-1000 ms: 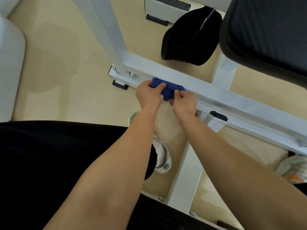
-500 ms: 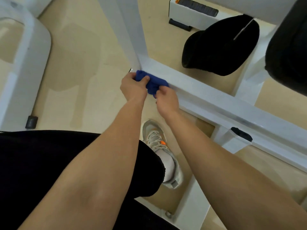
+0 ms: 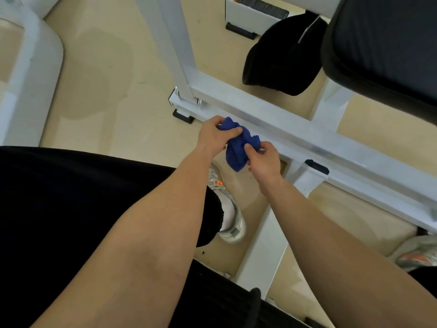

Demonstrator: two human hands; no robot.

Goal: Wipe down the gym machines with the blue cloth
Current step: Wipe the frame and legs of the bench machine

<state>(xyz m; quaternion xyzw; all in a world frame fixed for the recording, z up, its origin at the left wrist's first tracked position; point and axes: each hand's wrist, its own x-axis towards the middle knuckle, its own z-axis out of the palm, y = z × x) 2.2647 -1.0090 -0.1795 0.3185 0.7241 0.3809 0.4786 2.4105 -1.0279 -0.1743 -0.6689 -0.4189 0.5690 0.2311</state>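
Observation:
A crumpled blue cloth (image 3: 238, 147) hangs between both hands, just in front of the white horizontal frame bar (image 3: 307, 136) of a gym machine. My left hand (image 3: 216, 134) grips the cloth's upper end with curled fingers. My right hand (image 3: 263, 158) pinches its right side between thumb and fingers. The cloth sits off the bar, its lower end dangling over the floor.
A white upright post (image 3: 170, 41) joins the bar at a floor foot (image 3: 183, 107). A black seat pad (image 3: 383, 48) and a black roller pad (image 3: 281, 60) lie beyond the bar. Another white machine (image 3: 26, 74) stands left. My shoes (image 3: 227, 207) rest on the beige floor.
Both hands have pulled the cloth back off the bar's left end and toward me; it now hangs bunched between them instead of pressing on the frame.

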